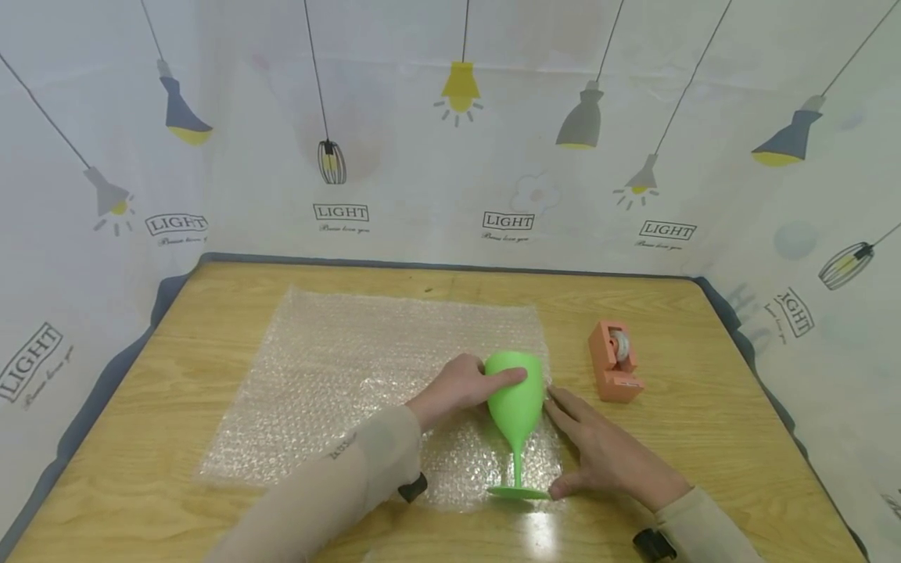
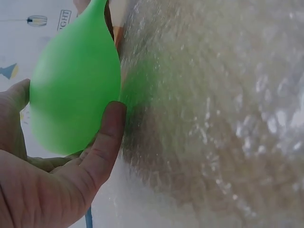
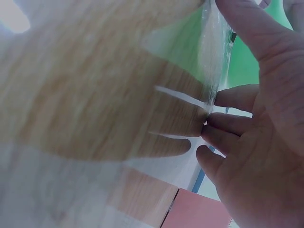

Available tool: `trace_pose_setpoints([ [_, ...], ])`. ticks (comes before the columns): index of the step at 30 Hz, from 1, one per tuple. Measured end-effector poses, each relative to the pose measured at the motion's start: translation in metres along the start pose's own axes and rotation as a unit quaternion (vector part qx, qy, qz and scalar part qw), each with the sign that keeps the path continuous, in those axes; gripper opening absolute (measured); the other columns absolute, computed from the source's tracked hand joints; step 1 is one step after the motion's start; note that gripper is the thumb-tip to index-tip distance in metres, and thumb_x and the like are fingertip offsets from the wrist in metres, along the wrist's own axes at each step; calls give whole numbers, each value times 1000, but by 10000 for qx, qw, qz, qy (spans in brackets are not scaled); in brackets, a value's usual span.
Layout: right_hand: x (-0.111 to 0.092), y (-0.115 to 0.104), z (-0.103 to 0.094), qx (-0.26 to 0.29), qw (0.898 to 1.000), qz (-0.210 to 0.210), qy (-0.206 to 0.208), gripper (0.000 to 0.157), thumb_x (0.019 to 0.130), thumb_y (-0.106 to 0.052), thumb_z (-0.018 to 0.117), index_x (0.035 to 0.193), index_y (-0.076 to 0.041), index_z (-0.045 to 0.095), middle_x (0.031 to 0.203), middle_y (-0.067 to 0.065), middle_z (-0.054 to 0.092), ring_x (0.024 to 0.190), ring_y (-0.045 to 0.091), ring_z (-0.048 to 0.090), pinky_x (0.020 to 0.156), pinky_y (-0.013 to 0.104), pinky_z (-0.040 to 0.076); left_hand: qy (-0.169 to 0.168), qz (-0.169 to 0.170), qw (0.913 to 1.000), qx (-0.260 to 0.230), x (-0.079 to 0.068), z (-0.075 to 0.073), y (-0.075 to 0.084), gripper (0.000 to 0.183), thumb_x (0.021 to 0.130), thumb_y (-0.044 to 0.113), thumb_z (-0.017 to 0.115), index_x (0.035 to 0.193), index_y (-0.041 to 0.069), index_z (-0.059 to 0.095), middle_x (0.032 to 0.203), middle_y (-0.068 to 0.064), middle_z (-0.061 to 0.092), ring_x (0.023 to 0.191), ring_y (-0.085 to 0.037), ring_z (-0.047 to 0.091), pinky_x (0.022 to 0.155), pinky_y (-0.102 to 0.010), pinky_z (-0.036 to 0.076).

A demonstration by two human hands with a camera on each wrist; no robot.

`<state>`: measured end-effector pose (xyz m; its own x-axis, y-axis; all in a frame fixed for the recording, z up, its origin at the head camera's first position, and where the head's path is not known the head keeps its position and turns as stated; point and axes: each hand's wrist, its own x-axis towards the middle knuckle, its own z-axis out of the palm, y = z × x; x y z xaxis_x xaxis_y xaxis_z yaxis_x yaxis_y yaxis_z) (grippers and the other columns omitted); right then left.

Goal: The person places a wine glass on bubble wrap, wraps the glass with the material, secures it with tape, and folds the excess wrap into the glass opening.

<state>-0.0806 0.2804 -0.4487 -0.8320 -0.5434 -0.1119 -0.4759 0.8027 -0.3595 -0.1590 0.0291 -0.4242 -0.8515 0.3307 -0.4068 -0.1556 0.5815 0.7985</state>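
A light green plastic goblet [image 1: 516,399] lies on its side along the right part of a clear bubble wrap sheet [image 1: 338,367], its round foot toward the table's front. My left hand [image 1: 470,385] holds the goblet by its bowl, the thumb across the top near the rim. In the left wrist view, the left hand [image 2: 71,175] has its thumb and fingers on opposite sides of the bowl. Beside the foot and bowl, my right hand [image 1: 608,450] has its fingers extended. The right wrist view shows that hand's fingertips [image 3: 209,130] touching the wrap's edge [image 3: 213,57].
An orange tape dispenser [image 1: 615,361] with a clear tape roll stands to the right of the wrap. The wooden table [image 1: 704,391] is bordered by a cloth backdrop [image 1: 422,172] printed with lamps.
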Motion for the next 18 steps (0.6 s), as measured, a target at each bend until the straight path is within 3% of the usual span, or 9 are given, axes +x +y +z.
trace_pose_setpoints([
  [7, 1, -1, 1, -16, 10000, -26, 76, 130, 65, -76, 74, 157, 6, 33, 165, 29, 24, 146, 49, 35, 115, 58, 41, -10, 126, 9999, 79, 1, -2, -1, 64, 84, 75, 68, 81, 11, 68, 80, -9, 69, 70, -21, 61, 69, -34, 54],
  [12, -1, -3, 1, 30, 9998, 127, 176, 133, 64, -76, 76, 156, 9, 32, 163, 34, 23, 146, 51, 35, 115, 60, 39, 130, 70, 9995, 267, 1, -5, 1, 60, 81, 74, 71, 71, 15, 60, 67, 1, 57, 61, -14, 49, 60, -29, 48],
  [18, -1, -4, -1, 242, 9988, 267, 323, 114, 78, -64, 79, 153, 11, 37, 159, 36, 31, 145, 54, 33, 115, 63, 38, 171, -187, 9991, 345, 3, -9, 5, 61, 79, 72, 75, 63, 19, 49, 57, 8, 45, 51, -9, 39, 47, -23, 39],
])
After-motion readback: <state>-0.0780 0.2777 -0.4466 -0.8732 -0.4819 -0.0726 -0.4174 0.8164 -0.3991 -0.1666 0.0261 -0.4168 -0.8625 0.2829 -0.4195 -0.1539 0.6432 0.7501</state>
